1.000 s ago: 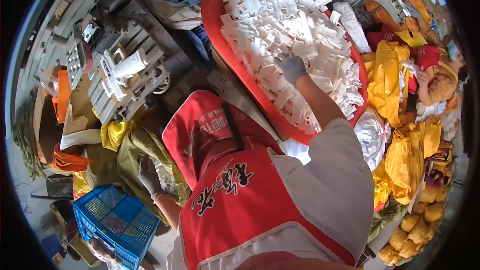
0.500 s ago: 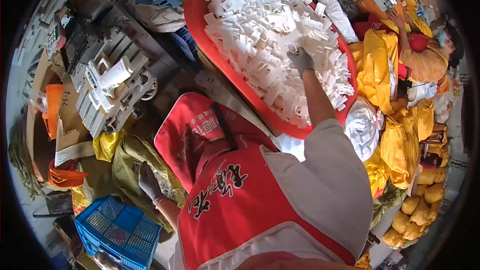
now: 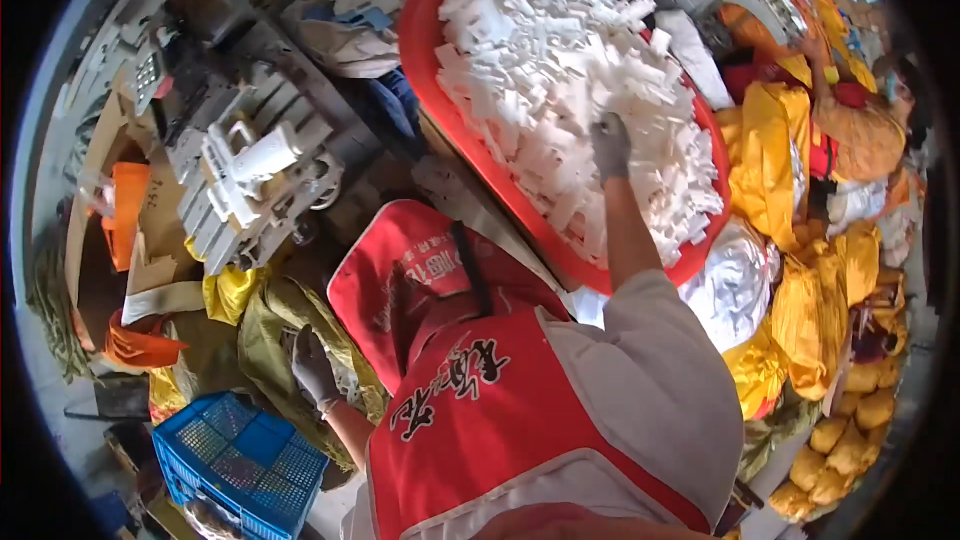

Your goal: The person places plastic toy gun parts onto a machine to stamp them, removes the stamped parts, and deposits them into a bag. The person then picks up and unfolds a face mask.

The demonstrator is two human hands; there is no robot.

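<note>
My right hand (image 3: 612, 148), in a grey glove, is over a heap of small white plastic pieces (image 3: 540, 90) that fills a large red oval tub (image 3: 424, 35). Its fingers look curled together; blur and the glove hide whatever they might hold. My left hand (image 3: 315, 368), also in a grey glove, hangs low on the left with its fingers stretched out. It is over the mouth of an olive-green sack (image 3: 268, 332) with pale pieces showing inside, and nothing shows in its fingers.
A blue plastic crate (image 3: 240, 460) stands below my left hand. Further left, a machine with grey slats carries a white pistol-shaped body (image 3: 250, 165). Yellow sacks (image 3: 770, 160) and a white sack (image 3: 732, 275) crowd the tub's right side, near another person (image 3: 865, 135) in orange.
The whole view has shifted, so things sit further right and lower. My right hand has moved slightly left across the heap, its fingers more curled. My left hand stays by the sack.
</note>
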